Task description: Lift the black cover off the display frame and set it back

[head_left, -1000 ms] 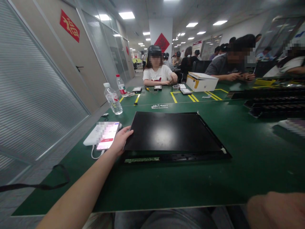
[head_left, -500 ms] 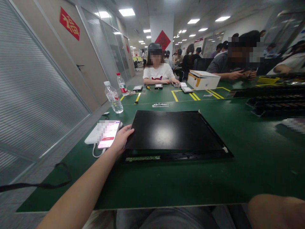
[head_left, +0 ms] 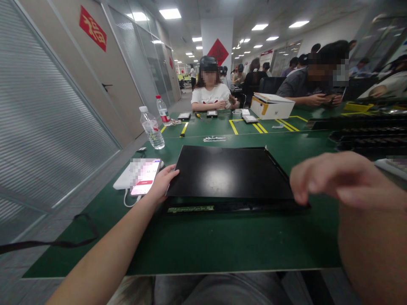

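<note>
A flat black panel (head_left: 222,173) rests slightly askew on a black frame (head_left: 254,206), whose lower strip shows a green circuit board (head_left: 190,209). My left hand (head_left: 163,182) grips the panel's left edge, thumb on top and fingers beneath. Over the lower right corner of the panel hovers my right hand (head_left: 330,180), its fingers bent and blurred; whether it touches or holds anything there is hidden. Left of the panel, a lit phone (head_left: 146,178) lies on a white object with a cable, close beside my left hand.
Two water bottles (head_left: 152,129) stand at the table's back left. A white box (head_left: 271,106) is farther back, near small devices. Long black parts (head_left: 365,135) lie at the right. Across the table sits a person (head_left: 211,95); another person is at the right.
My right hand has risen from the bottom right edge to the panel's right corner. My left hand stays on the panel. The person opposite has lifted a hand off the table.
</note>
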Available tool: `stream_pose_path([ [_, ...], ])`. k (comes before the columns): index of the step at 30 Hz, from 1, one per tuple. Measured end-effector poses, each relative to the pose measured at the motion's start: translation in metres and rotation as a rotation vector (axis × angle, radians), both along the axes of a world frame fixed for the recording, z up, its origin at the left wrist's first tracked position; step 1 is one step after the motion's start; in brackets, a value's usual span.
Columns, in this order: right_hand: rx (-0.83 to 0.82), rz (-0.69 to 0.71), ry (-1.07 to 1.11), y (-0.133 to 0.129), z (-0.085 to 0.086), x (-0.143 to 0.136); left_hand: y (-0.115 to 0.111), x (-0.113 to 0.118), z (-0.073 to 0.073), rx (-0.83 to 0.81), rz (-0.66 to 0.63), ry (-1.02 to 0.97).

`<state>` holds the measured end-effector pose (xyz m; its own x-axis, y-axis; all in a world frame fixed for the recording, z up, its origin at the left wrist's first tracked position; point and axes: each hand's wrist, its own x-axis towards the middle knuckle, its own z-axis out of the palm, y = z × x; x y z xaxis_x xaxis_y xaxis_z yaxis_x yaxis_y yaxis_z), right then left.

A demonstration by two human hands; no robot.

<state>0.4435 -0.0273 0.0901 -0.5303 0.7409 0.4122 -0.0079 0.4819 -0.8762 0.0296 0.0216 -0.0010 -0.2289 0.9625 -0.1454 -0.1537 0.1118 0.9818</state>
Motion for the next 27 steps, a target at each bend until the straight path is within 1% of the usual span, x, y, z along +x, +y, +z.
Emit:
stream_pose_path([
  [1, -0.024, -0.105, 0.059, 0.021, -0.002, -0.001, 0.0, 0.0, 0.0, 0.005, 0.001, 0.003],
  [2, -0.061, -0.271, 0.109, 0.04, -0.009, 0.0, 0.0, -0.001, -0.001, 0.01, 0.001, 0.006],
  [3, -0.104, -0.452, 0.116, 0.058, -0.02, 0.004, 0.0, -0.001, -0.001, 0.012, -0.002, 0.009],
  [4, -0.153, -0.616, 0.078, 0.072, -0.034, 0.009, 0.001, -0.002, -0.002, 0.014, -0.009, 0.012],
  [5, -0.21, -0.742, 0.011, 0.084, -0.05, 0.017, 0.001, -0.003, -0.002, 0.014, -0.018, 0.014],
  [6, -0.258, -0.822, -0.056, 0.093, -0.066, 0.025, 0.001, -0.003, -0.002, 0.014, -0.026, 0.014],
  [8, -0.326, -0.883, -0.218, 0.105, -0.094, 0.042, 0.001, -0.004, -0.003, 0.009, -0.036, 0.011],
  [9, -0.326, -0.922, -0.288, 0.108, -0.104, 0.049, 0.001, -0.003, -0.003, 0.006, -0.033, 0.01],
  [11, -0.305, -1.006, -0.389, 0.112, -0.115, 0.059, 0.001, -0.003, -0.002, 0.0, -0.023, 0.009],
  [13, -0.254, -1.061, -0.512, 0.114, -0.117, 0.062, 0.001, -0.002, -0.001, -0.006, -0.018, 0.011],
  [15, -0.188, -1.082, -0.657, 0.114, -0.115, 0.06, 0.0, 0.0, 0.001, -0.015, -0.013, 0.011],
  [17, -0.135, -1.075, -0.795, 0.114, -0.114, 0.057, 0.0, 0.001, 0.003, -0.026, -0.006, 0.01],
  [19, -0.116, -1.042, -0.901, 0.114, -0.114, 0.054, -0.002, 0.003, 0.005, -0.03, 0.003, 0.009],
  [23, -0.097, -0.949, -0.993, 0.111, -0.115, 0.053, -0.003, 0.004, 0.007, -0.028, 0.01, 0.013],
  [27, -0.096, -0.922, -1.007, 0.11, -0.115, 0.051, -0.002, 0.004, 0.006, -0.037, 0.018, 0.022],
])
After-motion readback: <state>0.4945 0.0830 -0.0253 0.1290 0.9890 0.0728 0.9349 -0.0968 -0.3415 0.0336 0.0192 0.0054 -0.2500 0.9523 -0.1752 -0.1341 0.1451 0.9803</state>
